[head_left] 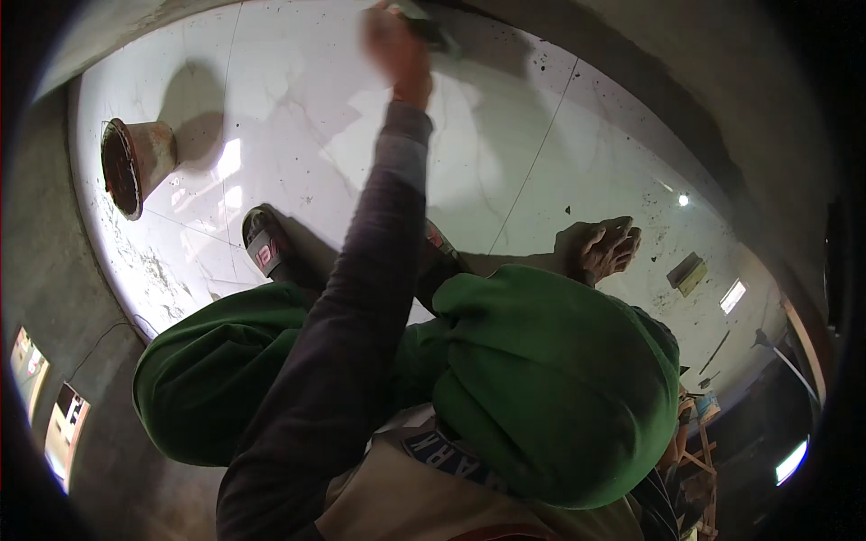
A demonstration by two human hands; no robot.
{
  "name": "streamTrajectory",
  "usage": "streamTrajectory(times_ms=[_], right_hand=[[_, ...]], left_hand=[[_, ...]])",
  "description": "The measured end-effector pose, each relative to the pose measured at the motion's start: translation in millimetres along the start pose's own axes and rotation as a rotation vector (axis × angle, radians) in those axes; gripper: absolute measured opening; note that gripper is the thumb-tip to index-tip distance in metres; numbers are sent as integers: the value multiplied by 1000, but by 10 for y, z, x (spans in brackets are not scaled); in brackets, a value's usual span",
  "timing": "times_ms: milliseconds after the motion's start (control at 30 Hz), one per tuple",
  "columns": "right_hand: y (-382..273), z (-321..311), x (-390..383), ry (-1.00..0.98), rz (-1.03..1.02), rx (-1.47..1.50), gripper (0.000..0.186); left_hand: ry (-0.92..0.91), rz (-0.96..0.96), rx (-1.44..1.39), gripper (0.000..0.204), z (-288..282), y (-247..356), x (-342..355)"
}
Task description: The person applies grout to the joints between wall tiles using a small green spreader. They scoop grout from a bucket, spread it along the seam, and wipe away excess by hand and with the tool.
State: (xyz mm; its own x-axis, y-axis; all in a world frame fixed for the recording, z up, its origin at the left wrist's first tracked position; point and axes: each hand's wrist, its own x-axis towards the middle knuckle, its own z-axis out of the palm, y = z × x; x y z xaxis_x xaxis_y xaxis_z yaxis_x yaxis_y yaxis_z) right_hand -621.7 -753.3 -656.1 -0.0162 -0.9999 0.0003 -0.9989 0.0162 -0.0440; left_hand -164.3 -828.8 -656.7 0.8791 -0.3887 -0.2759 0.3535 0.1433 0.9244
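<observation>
Floor tiles (298, 99) seem laid, grit (149, 270) remaining at their left edge, left hand (394, 52) with fingers closed round a blurred object (433, 34) by the far edge, right hand (611, 248) half-curled.

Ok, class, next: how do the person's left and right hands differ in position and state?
The left hand is near the picture's top edge; the right hand is lower, right of centre. The left hand is blurred and holds a dark item; the right hand shows more sharply, fingers loosely bent, seemingly empty. Both are bare.
</observation>
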Motion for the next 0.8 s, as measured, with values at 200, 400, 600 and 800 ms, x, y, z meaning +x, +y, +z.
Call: streamTrajectory(times_ms=[200,400,600,800], right_hand=[[-150,54,-43,-4,70,8,74],[-159,55,-60,19,23,25,72],[-173,30,-34,45,34,-29,73],[-194,18,-55,11,65,-20,74]], left_hand=[[-117,111,255,20,713,-350,-1030],[-163,-4,81,17,542,-220,-1336],[97,180,-72,30,414,386,-410],[-72,167,258,24,596,60,-971]])
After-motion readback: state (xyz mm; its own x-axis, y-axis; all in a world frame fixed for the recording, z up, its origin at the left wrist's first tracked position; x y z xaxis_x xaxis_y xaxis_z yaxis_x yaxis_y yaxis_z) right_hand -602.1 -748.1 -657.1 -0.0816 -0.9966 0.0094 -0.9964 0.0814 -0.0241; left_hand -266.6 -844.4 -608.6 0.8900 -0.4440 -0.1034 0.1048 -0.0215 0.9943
